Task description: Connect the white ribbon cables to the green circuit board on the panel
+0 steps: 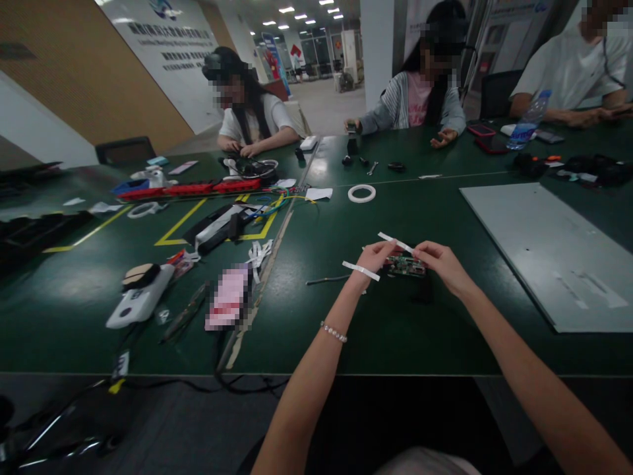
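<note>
Between my two hands a short white strip of tape (404, 247) is stretched above the table. My left hand (376, 256) pinches it near its middle, with one end sticking out past the fingers. My right hand (440, 260) pinches its right end. Another white strip (361, 270) lies across my left wrist. Just beneath and beyond the fingers rests a green circuit board (406, 266), partly hidden by my hands. A thin dark cable (326, 280) lies left of my left hand.
Beyond my hands lies a white tape roll (361, 193). A large grey panel (554, 257) is at the right. Leftward are a phone-like pink object (228, 298), a white device (140, 297) and crumpled strips (258, 257). People sit across the table, a bottle (530, 122) near one.
</note>
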Action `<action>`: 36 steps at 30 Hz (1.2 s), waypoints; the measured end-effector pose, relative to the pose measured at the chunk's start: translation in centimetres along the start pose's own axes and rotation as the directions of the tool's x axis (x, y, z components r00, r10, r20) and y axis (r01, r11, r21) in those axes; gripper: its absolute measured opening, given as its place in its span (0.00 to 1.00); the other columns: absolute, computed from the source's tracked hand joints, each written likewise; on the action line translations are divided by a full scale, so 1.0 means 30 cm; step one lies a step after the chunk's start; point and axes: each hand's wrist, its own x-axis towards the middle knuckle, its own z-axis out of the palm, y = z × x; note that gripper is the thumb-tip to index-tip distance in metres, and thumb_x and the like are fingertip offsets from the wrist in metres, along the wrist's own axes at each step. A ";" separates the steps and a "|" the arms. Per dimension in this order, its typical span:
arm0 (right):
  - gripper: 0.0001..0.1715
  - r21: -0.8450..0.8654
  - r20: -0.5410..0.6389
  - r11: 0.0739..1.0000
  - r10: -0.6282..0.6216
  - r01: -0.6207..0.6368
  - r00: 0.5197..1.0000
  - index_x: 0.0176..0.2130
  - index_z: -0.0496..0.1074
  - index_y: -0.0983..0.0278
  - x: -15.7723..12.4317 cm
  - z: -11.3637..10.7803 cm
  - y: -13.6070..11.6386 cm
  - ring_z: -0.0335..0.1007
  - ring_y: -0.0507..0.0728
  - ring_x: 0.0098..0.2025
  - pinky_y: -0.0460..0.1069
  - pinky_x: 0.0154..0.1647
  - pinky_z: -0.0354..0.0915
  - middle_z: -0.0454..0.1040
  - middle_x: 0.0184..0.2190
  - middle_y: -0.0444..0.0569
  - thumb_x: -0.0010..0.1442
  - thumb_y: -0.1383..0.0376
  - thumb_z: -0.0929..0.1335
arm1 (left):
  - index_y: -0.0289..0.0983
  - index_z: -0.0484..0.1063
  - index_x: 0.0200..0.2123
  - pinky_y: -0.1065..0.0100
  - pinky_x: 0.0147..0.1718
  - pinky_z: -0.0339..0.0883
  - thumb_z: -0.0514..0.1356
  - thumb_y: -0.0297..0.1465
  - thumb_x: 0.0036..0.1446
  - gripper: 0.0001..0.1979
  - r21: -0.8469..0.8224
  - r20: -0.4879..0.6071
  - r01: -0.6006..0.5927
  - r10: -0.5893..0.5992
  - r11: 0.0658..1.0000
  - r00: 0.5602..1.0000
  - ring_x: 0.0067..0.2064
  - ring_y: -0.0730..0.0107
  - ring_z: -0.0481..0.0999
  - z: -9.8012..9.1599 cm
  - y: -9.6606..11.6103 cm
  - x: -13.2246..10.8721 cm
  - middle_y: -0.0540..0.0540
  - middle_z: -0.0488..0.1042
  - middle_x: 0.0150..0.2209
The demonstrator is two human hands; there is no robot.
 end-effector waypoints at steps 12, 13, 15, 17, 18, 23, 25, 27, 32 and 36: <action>0.14 -0.505 -0.025 0.823 -0.313 0.259 0.949 0.41 0.74 0.62 0.016 0.057 -0.015 0.68 0.55 0.44 0.51 0.43 0.66 0.71 0.43 0.50 0.63 0.57 0.64 | 0.33 0.74 0.33 0.73 0.31 0.66 0.59 0.37 0.57 0.12 -0.218 -0.409 -0.080 -0.016 0.973 0.913 0.30 0.75 0.75 -0.098 0.013 0.030 0.46 0.76 0.29; 0.14 -0.537 0.009 0.799 -0.316 0.271 0.949 0.43 0.74 0.61 0.033 0.069 -0.023 0.67 0.55 0.45 0.51 0.45 0.65 0.70 0.44 0.50 0.63 0.58 0.63 | 0.33 0.74 0.34 0.74 0.30 0.66 0.58 0.38 0.57 0.13 -0.189 -0.433 -0.087 -0.003 0.978 0.902 0.28 0.75 0.74 -0.112 0.013 0.031 0.47 0.75 0.28; 0.15 -0.608 0.097 0.739 -0.295 0.291 0.951 0.46 0.73 0.61 0.075 0.104 -0.037 0.65 0.56 0.48 0.53 0.49 0.63 0.69 0.46 0.50 0.63 0.60 0.63 | 0.33 0.74 0.37 0.74 0.29 0.66 0.58 0.39 0.57 0.14 -0.152 -0.458 -0.095 0.015 0.984 0.889 0.27 0.75 0.74 -0.133 0.012 0.033 0.48 0.74 0.26; 0.14 -0.683 0.168 0.668 -0.249 0.295 0.954 0.45 0.74 0.60 0.120 0.151 -0.046 0.62 0.59 0.51 0.56 0.53 0.60 0.68 0.48 0.51 0.62 0.60 0.65 | 0.33 0.72 0.43 0.73 0.29 0.67 0.59 0.38 0.57 0.15 -0.143 -0.479 -0.091 0.012 0.985 0.878 0.27 0.74 0.75 -0.142 0.011 0.036 0.48 0.75 0.25; 0.13 -0.712 0.183 0.641 -0.225 0.287 0.957 0.43 0.75 0.61 0.139 0.175 -0.046 0.60 0.61 0.52 0.57 0.53 0.59 0.68 0.48 0.51 0.61 0.59 0.66 | 0.33 0.69 0.48 0.72 0.30 0.68 0.59 0.37 0.57 0.18 -0.145 -0.493 -0.091 0.008 0.985 0.870 0.27 0.73 0.76 -0.142 0.011 0.038 0.49 0.75 0.25; 0.09 -0.746 0.130 0.632 -0.170 0.209 0.977 0.32 0.75 0.63 0.184 0.273 -0.014 0.52 0.68 0.56 0.65 0.54 0.54 0.65 0.50 0.55 0.55 0.59 0.71 | 0.37 0.40 0.66 0.71 0.32 0.70 0.57 0.29 0.58 0.37 -0.121 -0.552 -0.180 0.084 0.976 0.829 0.28 0.71 0.78 -0.137 0.018 0.029 0.52 0.77 0.24; 0.08 -0.731 0.100 0.658 -0.161 0.182 0.982 0.30 0.75 0.63 0.186 0.289 0.003 0.50 0.68 0.58 0.67 0.55 0.52 0.64 0.50 0.54 0.53 0.60 0.72 | 0.39 0.35 0.67 0.72 0.32 0.70 0.55 0.26 0.58 0.39 -0.080 -0.553 -0.215 0.136 0.973 0.822 0.28 0.72 0.79 -0.137 0.025 0.018 0.52 0.77 0.25; 0.08 -0.697 0.070 0.698 -0.161 0.164 0.984 0.28 0.75 0.63 0.188 0.292 0.013 0.50 0.68 0.58 0.67 0.56 0.50 0.65 0.49 0.53 0.52 0.60 0.72 | 0.41 0.37 0.67 0.73 0.31 0.69 0.54 0.25 0.59 0.38 -0.044 -0.547 -0.224 0.164 0.974 0.821 0.28 0.73 0.79 -0.140 0.031 0.010 0.52 0.77 0.26; 0.07 -0.514 -0.027 0.844 -0.197 0.156 0.980 0.29 0.74 0.63 0.202 0.258 0.011 0.63 0.60 0.51 0.59 0.57 0.55 0.70 0.44 0.50 0.51 0.61 0.72 | 0.41 0.62 0.59 0.74 0.27 0.68 0.50 0.25 0.59 0.24 0.037 -0.516 -0.199 0.189 0.979 0.835 0.24 0.75 0.75 -0.160 0.021 0.019 0.53 0.73 0.24; 0.16 -0.295 -0.174 0.944 -0.202 0.145 0.964 0.34 0.73 0.64 0.198 0.223 -0.006 0.67 0.57 0.47 0.54 0.53 0.61 0.73 0.41 0.50 0.54 0.53 0.70 | 0.36 0.74 0.43 0.75 0.26 0.66 0.49 0.24 0.57 0.17 0.157 -0.452 -0.180 0.233 0.971 0.861 0.22 0.77 0.72 -0.164 0.002 0.032 0.53 0.70 0.22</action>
